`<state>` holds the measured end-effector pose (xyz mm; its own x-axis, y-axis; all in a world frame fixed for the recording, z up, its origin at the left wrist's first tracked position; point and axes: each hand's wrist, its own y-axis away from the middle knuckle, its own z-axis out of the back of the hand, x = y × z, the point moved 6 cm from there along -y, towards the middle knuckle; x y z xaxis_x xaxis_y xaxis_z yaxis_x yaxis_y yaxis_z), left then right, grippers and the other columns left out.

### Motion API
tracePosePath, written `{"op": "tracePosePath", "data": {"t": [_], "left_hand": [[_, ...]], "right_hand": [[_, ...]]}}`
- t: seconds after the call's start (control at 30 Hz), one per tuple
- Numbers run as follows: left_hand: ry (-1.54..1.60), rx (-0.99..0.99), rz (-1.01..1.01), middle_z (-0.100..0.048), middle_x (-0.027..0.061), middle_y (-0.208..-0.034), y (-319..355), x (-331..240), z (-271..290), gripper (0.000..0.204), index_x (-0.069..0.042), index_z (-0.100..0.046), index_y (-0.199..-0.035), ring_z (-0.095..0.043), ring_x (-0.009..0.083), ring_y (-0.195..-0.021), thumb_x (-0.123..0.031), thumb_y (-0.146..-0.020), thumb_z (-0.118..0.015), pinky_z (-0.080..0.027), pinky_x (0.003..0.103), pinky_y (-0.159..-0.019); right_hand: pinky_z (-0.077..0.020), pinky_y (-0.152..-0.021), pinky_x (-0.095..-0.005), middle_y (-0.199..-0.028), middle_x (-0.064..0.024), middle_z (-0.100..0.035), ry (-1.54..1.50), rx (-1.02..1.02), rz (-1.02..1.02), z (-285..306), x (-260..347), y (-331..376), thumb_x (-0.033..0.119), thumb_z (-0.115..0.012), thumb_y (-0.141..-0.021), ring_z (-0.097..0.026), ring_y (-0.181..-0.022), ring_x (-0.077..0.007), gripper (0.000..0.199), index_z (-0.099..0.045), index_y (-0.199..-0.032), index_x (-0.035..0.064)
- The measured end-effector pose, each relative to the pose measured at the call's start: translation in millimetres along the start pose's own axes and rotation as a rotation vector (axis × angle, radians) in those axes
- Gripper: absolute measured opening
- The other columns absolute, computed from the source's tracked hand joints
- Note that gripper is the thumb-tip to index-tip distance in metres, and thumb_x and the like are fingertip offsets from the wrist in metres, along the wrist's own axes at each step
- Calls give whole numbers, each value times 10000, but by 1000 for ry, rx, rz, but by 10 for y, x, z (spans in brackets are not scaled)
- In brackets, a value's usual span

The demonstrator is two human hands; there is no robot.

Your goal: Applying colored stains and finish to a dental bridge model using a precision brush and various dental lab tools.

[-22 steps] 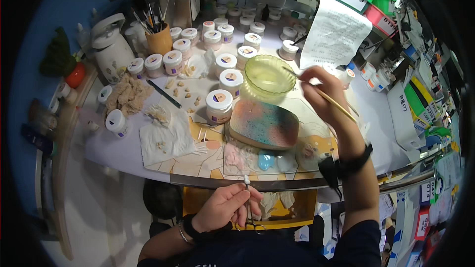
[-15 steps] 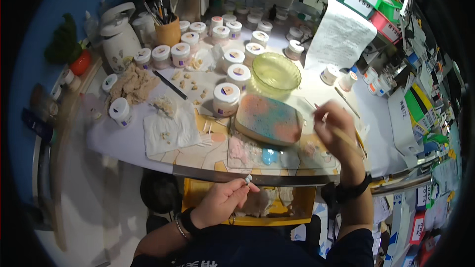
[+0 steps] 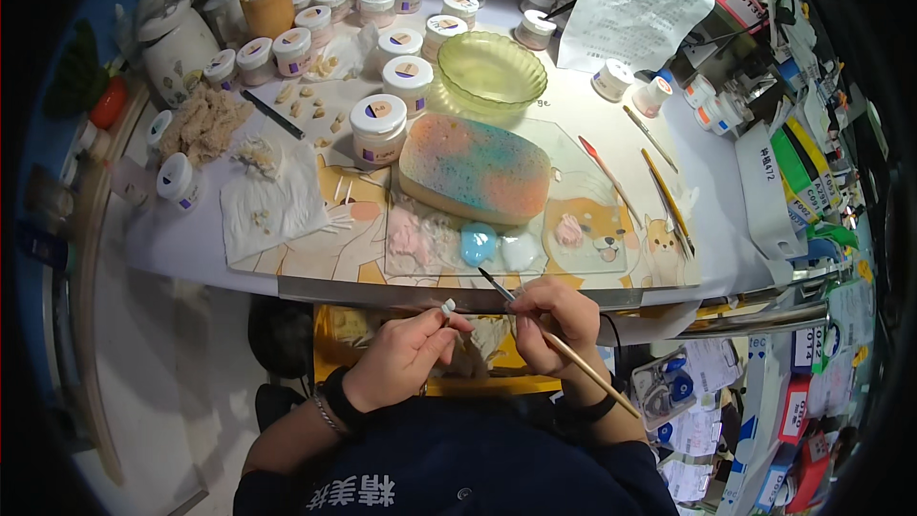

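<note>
My left hand (image 3: 406, 354) is closed in a pinch on a small white tooth-like piece (image 3: 448, 307) in front of the table's edge. Its exact form is too small to make out. Between thumb and fingers, my right hand (image 3: 556, 320) grips a thin paintbrush (image 3: 594, 376) with a light wooden handle. The dark brush tip points to the far left, by the near side of a blue paste blob (image 3: 478, 243). That blob lies on a clear slab (image 3: 435, 268) between pink paste (image 3: 411, 237) and a whitish blob (image 3: 522, 252). Behind them rests a colour-stained sponge (image 3: 476, 170).
A yellow-green glass bowl (image 3: 493, 72) stands behind the sponge, near several white-lidded jars (image 3: 379, 130). To the right lie a red-tipped tool (image 3: 611, 180) and more brushes (image 3: 668, 197). A tissue (image 3: 272, 220) lies left. Below the table edge, a yellow drawer (image 3: 330, 339) is open.
My right hand has come down and left from over the slab's right side, bringing the brush near the blue paste. My left hand still pinches the white piece. The whole view has shifted.
</note>
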<state>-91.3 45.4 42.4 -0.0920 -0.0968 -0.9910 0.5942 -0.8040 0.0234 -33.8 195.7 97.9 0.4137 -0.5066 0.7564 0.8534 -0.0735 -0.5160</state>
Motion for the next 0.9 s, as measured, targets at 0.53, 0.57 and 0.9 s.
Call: {"op": "tracePosePath", "data": {"t": [0.53, 0.57, 0.9], "left_hand": [[7, 11, 37, -628, 100, -761, -14, -2, -18, 197, 29, -565, -994, -639, 198, -729, -64, -912, -411, -480, 273, -676], [17, 11, 41, -630, 101, -765, -16, -7, -20, 196, 31, -564, -997, -640, 196, -736, -62, -912, -414, -480, 271, -681], [82, 4, 81, -637, 99, -812, -4, 23, -28, 182, 29, -570, -993, -640, 183, -773, -54, -912, -428, -478, 260, -695]], "right_hand": [[-448, -530, -245, -673, -112, -592, 155, -94, 50, -30, -13, -6, -48, -533, -679, -563, -563, -182, 121, -565, -791, -17], [-452, -533, -250, -668, -114, -592, 172, -100, 55, -28, -12, -5, -48, -535, -674, -568, -563, -191, 124, -564, -791, -18], [-457, -539, -254, -675, -122, -595, 160, -112, 84, -31, -19, -16, -44, -537, -662, -572, -566, -197, 147, -563, -805, -28]]}}
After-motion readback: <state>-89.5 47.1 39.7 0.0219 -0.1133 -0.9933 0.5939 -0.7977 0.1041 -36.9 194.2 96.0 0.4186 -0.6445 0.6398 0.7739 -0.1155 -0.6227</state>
